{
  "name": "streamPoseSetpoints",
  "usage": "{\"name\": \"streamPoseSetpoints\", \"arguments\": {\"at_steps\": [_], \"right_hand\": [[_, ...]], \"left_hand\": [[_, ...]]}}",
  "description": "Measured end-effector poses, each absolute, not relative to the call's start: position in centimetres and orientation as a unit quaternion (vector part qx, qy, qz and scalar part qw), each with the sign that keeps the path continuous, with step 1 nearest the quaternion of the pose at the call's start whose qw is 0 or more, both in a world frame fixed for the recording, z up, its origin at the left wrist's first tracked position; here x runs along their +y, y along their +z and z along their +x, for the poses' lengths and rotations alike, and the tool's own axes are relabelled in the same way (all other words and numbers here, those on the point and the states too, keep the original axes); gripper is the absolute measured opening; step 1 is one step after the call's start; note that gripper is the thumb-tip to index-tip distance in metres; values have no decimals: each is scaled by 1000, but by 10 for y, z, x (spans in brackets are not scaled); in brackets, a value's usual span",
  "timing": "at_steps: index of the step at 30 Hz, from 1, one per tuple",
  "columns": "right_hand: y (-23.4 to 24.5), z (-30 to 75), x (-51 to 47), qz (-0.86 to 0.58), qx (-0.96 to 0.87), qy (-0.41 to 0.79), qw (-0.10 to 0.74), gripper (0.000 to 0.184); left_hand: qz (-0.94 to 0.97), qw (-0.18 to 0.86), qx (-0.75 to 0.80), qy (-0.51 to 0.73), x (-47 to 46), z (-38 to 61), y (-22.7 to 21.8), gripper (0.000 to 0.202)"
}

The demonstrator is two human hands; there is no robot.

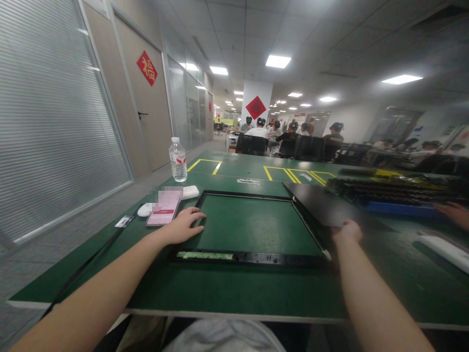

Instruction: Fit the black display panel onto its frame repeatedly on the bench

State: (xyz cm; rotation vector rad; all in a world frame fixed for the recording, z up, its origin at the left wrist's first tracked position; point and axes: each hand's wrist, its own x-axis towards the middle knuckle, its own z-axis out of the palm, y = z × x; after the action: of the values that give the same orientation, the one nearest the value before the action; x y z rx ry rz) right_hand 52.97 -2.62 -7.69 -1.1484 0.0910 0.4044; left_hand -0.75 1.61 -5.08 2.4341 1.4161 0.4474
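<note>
Gripping dark panel [318,203], left fingers [197,215] on frame [274,258]

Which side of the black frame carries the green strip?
The near side, closest to the wearer: the green strip sits on its left part. The far side and right side show none; the left hand partly covers the left side.

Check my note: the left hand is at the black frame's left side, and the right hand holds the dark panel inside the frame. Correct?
Not quite: the head view shows the right hand holding the dark panel along the right side of the black frame, not inside it. The left hand is indeed at its left side.
</note>
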Motion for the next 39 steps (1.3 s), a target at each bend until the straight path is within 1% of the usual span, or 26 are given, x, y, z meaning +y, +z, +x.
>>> {"name": "streamPoseSetpoints", "arguments": {"at_steps": [5,9,16,20,24,34,39], "right_hand": [[-77,531,-27,-572,15,188,798,32],[-77,533,-26,-587,5,192,786,30],[-77,535,-24,-552,17,217,805,23],[-76,535,-24,-525,38,223,820,22],[-77,534,-25,-515,11,234,825,21],[-73,531,-29,-529,29,252,810,21],[-75,532,-28,-530,18,244,812,23]], "left_hand": [[844,144,497,138,14,-6,-49,63],[844,150,496,140,15,-7,-50,67],[843,160,496,134,14,-5,-51,73],[837,146,515,112,10,1,-51,79],[827,132,537,96,7,7,-52,81],[814,137,550,123,11,9,-59,82],[815,153,535,160,13,6,-60,78]]}}
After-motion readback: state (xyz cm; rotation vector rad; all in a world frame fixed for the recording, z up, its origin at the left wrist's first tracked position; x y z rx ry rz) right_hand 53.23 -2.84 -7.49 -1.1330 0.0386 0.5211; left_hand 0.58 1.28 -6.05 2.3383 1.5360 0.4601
